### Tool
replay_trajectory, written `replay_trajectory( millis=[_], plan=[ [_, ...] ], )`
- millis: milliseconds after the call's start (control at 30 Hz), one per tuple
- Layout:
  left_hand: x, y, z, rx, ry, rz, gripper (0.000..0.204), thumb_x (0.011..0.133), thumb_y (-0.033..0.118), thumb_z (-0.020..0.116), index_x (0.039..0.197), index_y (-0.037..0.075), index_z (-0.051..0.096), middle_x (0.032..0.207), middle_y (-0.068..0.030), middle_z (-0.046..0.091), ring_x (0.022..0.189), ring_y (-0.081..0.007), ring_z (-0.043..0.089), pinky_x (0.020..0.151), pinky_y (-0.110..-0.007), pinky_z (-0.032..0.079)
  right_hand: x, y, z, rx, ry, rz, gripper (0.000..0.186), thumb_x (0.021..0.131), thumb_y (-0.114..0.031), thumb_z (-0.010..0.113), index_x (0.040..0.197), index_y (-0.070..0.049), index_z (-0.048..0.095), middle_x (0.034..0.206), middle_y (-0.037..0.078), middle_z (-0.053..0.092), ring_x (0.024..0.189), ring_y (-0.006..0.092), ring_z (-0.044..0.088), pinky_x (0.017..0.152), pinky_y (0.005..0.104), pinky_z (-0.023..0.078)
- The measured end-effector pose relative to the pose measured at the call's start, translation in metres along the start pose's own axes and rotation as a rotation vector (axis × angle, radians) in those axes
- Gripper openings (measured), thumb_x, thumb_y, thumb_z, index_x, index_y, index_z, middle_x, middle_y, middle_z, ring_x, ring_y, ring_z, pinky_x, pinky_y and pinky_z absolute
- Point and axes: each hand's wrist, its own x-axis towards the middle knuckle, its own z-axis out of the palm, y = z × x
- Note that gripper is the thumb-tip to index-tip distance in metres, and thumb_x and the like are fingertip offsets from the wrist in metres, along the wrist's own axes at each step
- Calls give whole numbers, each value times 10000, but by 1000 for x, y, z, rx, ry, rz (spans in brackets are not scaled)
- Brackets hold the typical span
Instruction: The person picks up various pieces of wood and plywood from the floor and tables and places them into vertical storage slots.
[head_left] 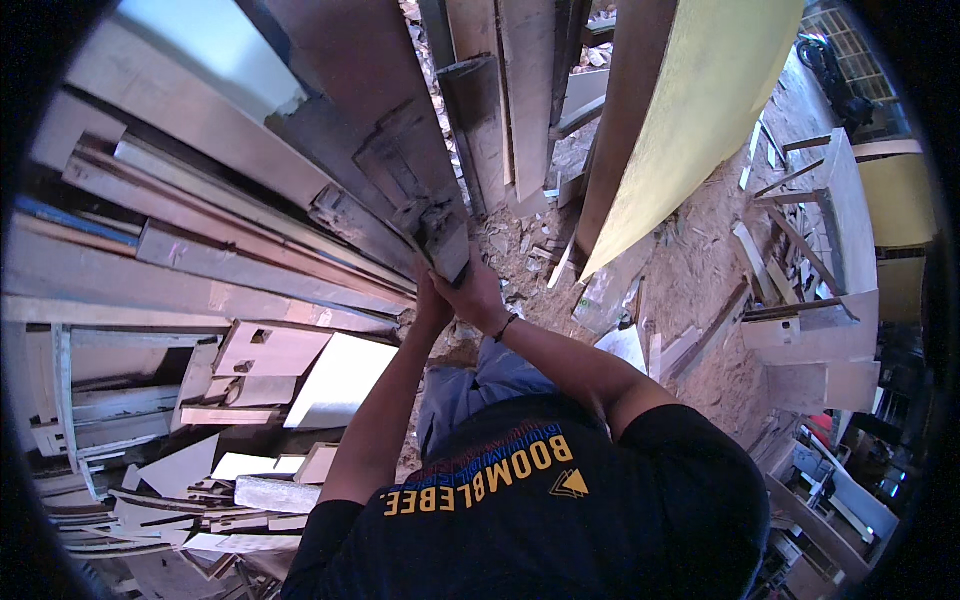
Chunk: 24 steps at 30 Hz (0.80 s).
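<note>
Both of my hands are together near the middle of the view, around the narrow end of a dark, weathered board (445,240) among the leaning planks. My right hand (478,295) has its fingers wrapped round the board's edge, with a dark band on its wrist. My left hand (430,298) is just beside and partly behind it, its fingers closed on the same board and partly hidden. A wide brown panel (350,70) stretches away above the board, and long planks (220,255) lean close on the left.
A pale yellow panel (685,120) stands at the right. Dirt ground with scraps (530,250) lies ahead. Broken wooden pieces (785,250) and a boxy structure (820,380) are further right. Piles of board offcuts (225,520) and a white sheet (340,380) lie at the left.
</note>
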Motion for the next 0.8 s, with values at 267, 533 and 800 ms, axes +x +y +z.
replay_trajectory(
  millis=[267, 533, 800],
  plan=[
    [128, 29, 66, -49, -36, 138, 394, 903, 72, 584, 1271, -7, 467, 1223, -165, 547, 1077, -296, 576, 938, -378, 447, 110, 67, -39, -69, 120, 69, 688, 735, -439, 799, 1220, -41, 517, 989, 234, 680, 887, 415, 667, 721, 467, 550],
    [188, -15, 60, 302, -70, -117, 516, 867, 100, 687, 1288, -1, 406, 1225, -185, 540, 1185, -294, 534, 999, -389, 433, 199, 120, -30, -150, 134, 100, 602, 741, -431, 791, 1141, -27, 592, 902, 208, 695, 860, 382, 682, 698, 437, 549],
    [66, -44, -8, 284, -42, -503, 657, 845, 209, 754, 1332, -1, 366, 1250, -198, 558, 1148, -291, 589, 966, -410, 478, 275, 170, 17, -377, 63, 190, 782, 721, -558, 742, 1260, -34, 529, 901, 241, 682, 812, 394, 671, 692, 470, 538]
  ],
)
